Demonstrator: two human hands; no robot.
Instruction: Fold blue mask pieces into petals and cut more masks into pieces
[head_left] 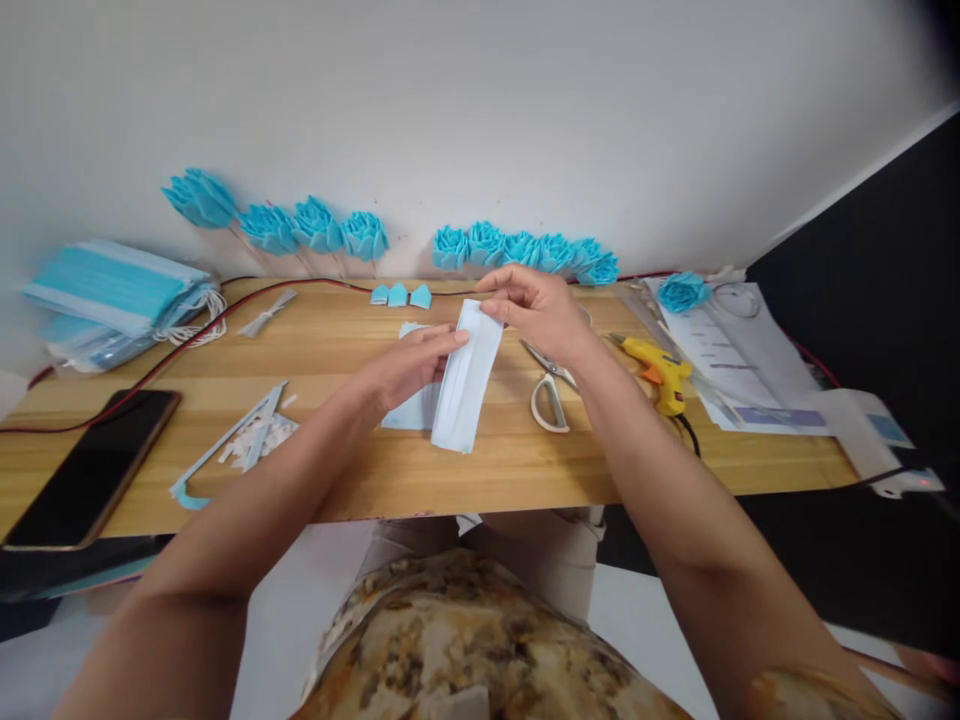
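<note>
A folded strip of pale blue face mask fabric [466,385] is held up over the wooden table between my two hands. My right hand [529,305] pinches its top end between thumb and fingers. My left hand [416,368] grips its left edge, thumb on the front face and fingers behind. Under my left hand lies another pale blue fabric piece [409,412], partly covered. Just right of the strip rest scissors [551,400], partly hidden by my right forearm. Behind my hands sit three small blue cut petals [399,296] in a row.
Blue fabric roses [319,225] lean along the wall. A stack of masks [120,290] and a phone [94,465] are on the left, near trimmed strips and scraps [259,440]. On the right are a yellow glue gun [660,375], papers [739,355] and a red-black cable [161,362] runs across the left side.
</note>
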